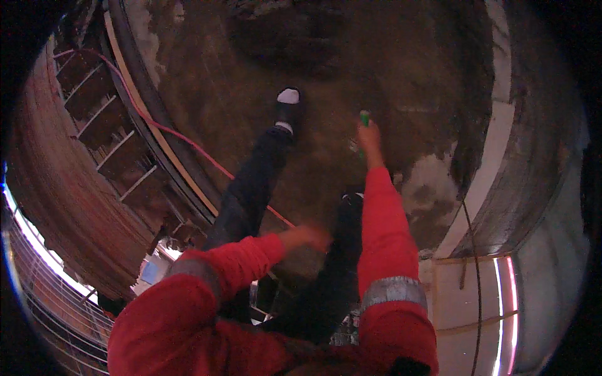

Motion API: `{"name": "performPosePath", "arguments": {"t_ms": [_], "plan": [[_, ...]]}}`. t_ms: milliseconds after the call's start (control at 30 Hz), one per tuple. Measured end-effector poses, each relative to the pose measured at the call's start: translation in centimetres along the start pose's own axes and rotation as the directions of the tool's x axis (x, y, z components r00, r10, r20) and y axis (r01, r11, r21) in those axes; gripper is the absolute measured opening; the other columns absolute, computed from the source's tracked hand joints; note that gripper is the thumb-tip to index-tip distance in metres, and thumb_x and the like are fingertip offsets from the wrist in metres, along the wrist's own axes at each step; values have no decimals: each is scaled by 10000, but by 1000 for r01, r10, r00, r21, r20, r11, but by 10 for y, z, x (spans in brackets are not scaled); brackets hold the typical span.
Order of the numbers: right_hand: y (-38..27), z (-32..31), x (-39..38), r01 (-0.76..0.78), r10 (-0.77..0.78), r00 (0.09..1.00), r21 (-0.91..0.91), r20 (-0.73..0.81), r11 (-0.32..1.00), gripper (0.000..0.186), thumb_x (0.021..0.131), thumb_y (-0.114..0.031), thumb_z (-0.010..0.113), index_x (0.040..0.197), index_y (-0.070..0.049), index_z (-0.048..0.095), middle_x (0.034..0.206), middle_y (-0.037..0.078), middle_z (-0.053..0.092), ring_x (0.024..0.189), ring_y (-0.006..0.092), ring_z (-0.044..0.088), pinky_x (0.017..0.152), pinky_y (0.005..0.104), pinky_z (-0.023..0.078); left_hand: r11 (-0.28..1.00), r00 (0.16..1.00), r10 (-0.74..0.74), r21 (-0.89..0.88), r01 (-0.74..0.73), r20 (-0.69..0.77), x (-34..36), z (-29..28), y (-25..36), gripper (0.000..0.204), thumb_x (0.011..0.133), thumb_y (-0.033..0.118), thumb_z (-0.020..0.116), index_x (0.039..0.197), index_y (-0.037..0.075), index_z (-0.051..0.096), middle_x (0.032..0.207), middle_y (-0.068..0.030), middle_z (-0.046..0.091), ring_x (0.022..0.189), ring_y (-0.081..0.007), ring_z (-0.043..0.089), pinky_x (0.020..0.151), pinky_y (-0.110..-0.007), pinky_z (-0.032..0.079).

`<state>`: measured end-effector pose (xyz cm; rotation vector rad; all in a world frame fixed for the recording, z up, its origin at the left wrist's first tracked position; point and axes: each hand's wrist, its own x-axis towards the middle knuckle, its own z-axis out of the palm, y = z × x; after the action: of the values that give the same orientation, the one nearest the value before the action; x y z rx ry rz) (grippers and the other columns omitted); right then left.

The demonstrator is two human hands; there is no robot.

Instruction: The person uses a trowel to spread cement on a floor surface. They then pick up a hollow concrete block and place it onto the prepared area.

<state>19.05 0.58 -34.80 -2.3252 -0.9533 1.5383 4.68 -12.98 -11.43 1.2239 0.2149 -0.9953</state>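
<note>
My right hand reaches forward over the floor, closed around a slim green thing with a pale tip. Only its end shows past my fingers, so its kind is unclear. My left hand is in front of my body, blurred by motion. A thin red hose runs from the far left straight to this hand, which appears closed on it. Its fingers are smeared.
I stand on a dark, wet-looking floor with pale patches at the right. Racks with white bars line the left, behind a curved board edge. A pale ledge edges the right; a dark cable hangs there.
</note>
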Motion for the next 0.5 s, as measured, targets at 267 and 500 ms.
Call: {"name": "performPosePath", "arguments": {"t_ms": [267,500], "plan": [[-130,187,12,-204,230,964,183,-132,962,339,781,-317,589,788,21,604,704,183,615,605,314,598,574,420,464,898,829,212,-233,-374,-517,-57,-12,25,428,784,378,574,1091,80,580,1094,-171,585,1006,-319,560,817,-445,452],[-214,181,52,-376,80,915,766,395,522,154,796,-189,586,708,-87,514,554,11,469,419,112,443,391,279,362,755,648,172,-323,-570,-742,-88,-22,25,427,777,370,579,1083,73,583,1085,-181,585,1003,-324,561,819,-451,452]]}}
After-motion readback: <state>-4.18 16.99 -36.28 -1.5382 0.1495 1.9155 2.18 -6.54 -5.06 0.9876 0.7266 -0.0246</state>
